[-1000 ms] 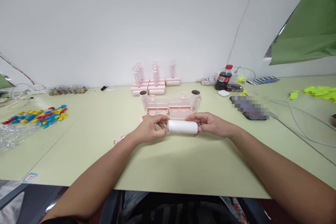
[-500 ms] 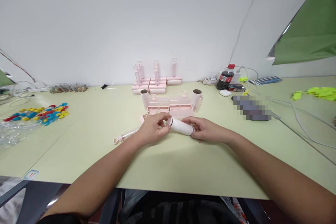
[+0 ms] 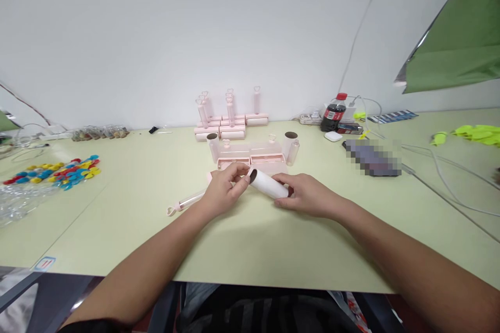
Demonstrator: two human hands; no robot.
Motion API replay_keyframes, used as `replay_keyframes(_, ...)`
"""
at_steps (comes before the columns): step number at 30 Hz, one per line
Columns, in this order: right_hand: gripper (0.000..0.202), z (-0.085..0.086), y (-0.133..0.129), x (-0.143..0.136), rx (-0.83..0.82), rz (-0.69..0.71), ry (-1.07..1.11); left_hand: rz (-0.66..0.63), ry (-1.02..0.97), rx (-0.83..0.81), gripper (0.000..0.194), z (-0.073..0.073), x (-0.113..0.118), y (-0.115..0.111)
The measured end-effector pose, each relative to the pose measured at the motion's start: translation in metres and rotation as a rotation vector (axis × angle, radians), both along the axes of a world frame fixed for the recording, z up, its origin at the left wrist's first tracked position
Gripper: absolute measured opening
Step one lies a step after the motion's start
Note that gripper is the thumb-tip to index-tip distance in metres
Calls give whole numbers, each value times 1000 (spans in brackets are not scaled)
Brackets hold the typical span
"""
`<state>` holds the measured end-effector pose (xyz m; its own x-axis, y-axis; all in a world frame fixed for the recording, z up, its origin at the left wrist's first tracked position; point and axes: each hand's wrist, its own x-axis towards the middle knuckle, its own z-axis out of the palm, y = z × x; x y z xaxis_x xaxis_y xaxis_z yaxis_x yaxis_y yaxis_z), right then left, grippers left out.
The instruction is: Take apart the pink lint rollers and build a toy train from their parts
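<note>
A white lint roller refill (image 3: 269,183) is held tilted just above the table, the dark hollow of its core showing at the left end. My right hand (image 3: 302,192) grips its right end, thumb in front and fingers behind. At the left rim, the thumb and fingers of my left hand (image 3: 226,187) pinch the edge; whether a small piece is also between them I cannot tell. Partly behind my left wrist lies a pink handle with a clear tube and heart-shaped loop (image 3: 177,208). Opened pink roller cases (image 3: 267,158) lie just beyond my hands.
Two upright rolls (image 3: 291,143) flank the cases. Assembled pink lint rollers (image 3: 230,125) stand by the wall. To the right are a cola bottle (image 3: 334,113), a white case (image 3: 333,136), a blurred dark device (image 3: 371,158) and cables. Colourful plastic pieces (image 3: 80,171) lie left.
The roll's left end has turned more toward me, and its dark open core shows where a pale end piece with a dark ring was. Both hands stay at its ends.
</note>
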<state>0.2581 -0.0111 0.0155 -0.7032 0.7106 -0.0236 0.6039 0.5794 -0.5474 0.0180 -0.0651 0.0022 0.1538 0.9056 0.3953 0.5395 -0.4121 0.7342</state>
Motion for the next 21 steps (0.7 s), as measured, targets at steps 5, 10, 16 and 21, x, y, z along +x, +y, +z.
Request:
replay_keyframes(5,40,5,-4,0,17,6,47,118,-66,0,25,0,2,0)
replay_keyframes(10,37,10,3,11,119,-32,260,206,96,28,25,6,2,-2)
replay_keyframes(16,29,12,22,31,348,-326,692,53,378,-84,29,-1,18,-5)
replay_keyframes(21,28,20,31,39,459,-559,588,6,544,-146,27,-8,29,-3)
